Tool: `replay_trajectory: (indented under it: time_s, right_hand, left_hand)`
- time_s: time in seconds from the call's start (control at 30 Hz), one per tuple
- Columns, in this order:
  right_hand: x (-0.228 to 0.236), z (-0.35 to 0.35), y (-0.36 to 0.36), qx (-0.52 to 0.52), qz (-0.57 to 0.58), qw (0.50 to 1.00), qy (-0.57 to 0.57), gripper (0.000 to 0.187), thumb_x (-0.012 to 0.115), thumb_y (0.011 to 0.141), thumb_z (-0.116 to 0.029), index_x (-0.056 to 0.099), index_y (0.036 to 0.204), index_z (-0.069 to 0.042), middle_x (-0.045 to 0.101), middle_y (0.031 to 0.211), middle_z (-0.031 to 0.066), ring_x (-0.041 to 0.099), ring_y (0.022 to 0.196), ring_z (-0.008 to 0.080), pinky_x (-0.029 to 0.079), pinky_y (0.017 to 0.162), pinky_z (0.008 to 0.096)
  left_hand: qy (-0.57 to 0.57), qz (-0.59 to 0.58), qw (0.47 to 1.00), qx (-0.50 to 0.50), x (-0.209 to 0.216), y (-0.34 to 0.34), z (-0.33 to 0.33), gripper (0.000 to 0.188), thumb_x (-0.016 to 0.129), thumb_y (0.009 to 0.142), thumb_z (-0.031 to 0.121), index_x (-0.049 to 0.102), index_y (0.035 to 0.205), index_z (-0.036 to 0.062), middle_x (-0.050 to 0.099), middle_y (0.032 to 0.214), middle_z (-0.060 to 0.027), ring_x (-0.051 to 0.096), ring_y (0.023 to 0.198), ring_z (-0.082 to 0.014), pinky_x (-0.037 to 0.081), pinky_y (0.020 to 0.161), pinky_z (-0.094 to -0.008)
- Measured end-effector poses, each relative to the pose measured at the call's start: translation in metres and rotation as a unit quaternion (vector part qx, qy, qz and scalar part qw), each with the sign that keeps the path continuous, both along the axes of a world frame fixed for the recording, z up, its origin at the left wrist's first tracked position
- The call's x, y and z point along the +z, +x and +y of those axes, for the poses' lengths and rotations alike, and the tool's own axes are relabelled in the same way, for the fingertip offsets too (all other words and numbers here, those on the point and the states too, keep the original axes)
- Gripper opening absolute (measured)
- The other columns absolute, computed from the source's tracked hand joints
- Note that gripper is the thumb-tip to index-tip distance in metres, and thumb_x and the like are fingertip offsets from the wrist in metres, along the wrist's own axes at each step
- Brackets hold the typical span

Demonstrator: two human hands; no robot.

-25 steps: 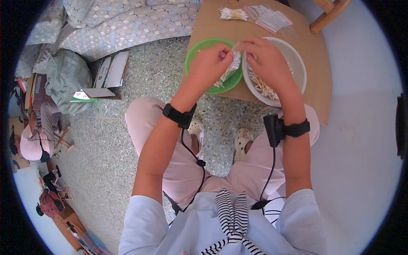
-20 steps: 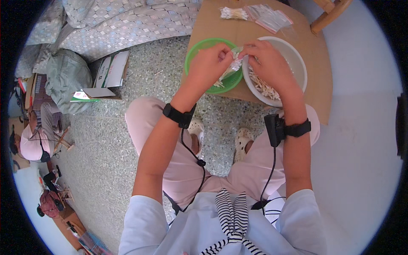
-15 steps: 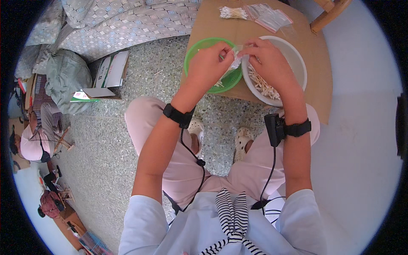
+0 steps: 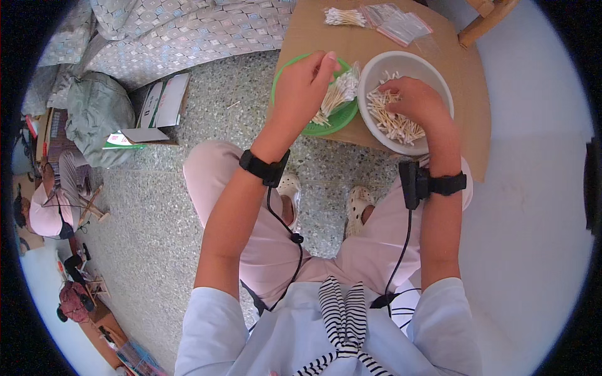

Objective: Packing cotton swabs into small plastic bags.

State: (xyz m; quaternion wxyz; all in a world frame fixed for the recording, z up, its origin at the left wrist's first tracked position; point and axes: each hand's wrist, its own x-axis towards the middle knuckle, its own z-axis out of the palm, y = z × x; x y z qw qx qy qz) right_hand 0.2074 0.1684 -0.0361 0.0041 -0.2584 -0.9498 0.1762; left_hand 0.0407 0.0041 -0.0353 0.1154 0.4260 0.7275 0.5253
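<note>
My left hand (image 4: 304,88) is closed above a green basin (image 4: 326,130), its thumb and forefinger drawn together. Against its right side leans a clear plastic bag of cotton swabs (image 4: 345,84), white tips upward; the fingers gripping it are partly hidden. Sticks of swabs show low in the green basin. Beside it stands a white basin (image 4: 444,84) with a heap of loose cotton swabs (image 4: 394,125). My right hand (image 4: 417,100) reaches into that basin from the right, fingers curved and apart over the heap.
Both basins stand on a brown cardboard-like surface (image 4: 332,41). At its far side lie a bundle of swabs (image 4: 344,17) and flat plastic bags (image 4: 401,26). A wooden leg (image 4: 483,25) is at far right. An opened carton (image 4: 164,103) sits on the floor. Another person (image 4: 53,210) is at far left.
My right hand has left the plastic bag and moved right and down into the white basin. My left hand has stayed over the green basin, tilting slightly, and more of the bag shows.
</note>
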Motion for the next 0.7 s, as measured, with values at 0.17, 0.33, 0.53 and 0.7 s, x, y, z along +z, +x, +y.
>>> replay_trajectory:
  time_s: [0.17,0.33,0.53,0.7]
  right_hand:
    - [0.006,-0.010,-0.013,-0.022,-0.061,0.998,0.005,0.025,0.069,0.070,-0.016,0.068,0.094,-0.013,0.065,0.091,0.0090,0.062,0.088,0.0274,0.048,0.076,0.0383]
    - [0.000,-0.006,-0.017,-0.024,-0.024,0.999,0.031,0.018,0.064,0.075,-0.021,0.068,0.091,-0.013,0.065,0.087,0.0095,0.062,0.085,0.0291,0.048,0.073,0.0401]
    - [0.004,-0.010,-0.018,-0.062,0.012,0.998,0.030,0.020,0.058,0.081,-0.028,0.069,0.092,-0.015,0.066,0.097,0.0120,0.062,0.092,0.0322,0.049,0.078,0.0440]
    - [0.011,-0.009,-0.021,-0.118,0.043,0.991,0.046,0.028,0.057,0.085,-0.035,0.067,0.098,-0.012,0.066,0.100,0.0133,0.062,0.094,0.0321,0.049,0.078,0.0426]
  left_hand:
    - [-0.014,0.020,1.000,-0.005,-0.004,-0.001,0.003,0.029,0.051,0.093,0.028,0.065,0.096,0.0033,0.064,0.077,-0.0093,0.062,0.074,-0.0184,0.048,0.068,-0.0303]
    - [-0.042,0.176,0.975,-0.126,-0.029,-0.013,-0.001,0.038,0.060,0.084,0.019,0.057,0.121,0.0083,0.061,0.112,-0.0153,0.058,0.106,-0.0306,0.045,0.093,-0.0371]
    - [-0.142,0.169,0.944,-0.246,-0.026,-0.013,-0.008,0.053,0.065,0.080,0.016,0.049,0.130,0.0130,0.053,0.126,-0.0162,0.049,0.118,-0.0323,0.037,0.101,-0.0382]
    - [-0.128,0.114,0.964,-0.205,-0.014,-0.009,-0.003,0.055,0.071,0.076,0.024,0.051,0.125,0.0075,0.059,0.115,-0.0147,0.059,0.100,-0.0303,0.047,0.088,-0.0369]
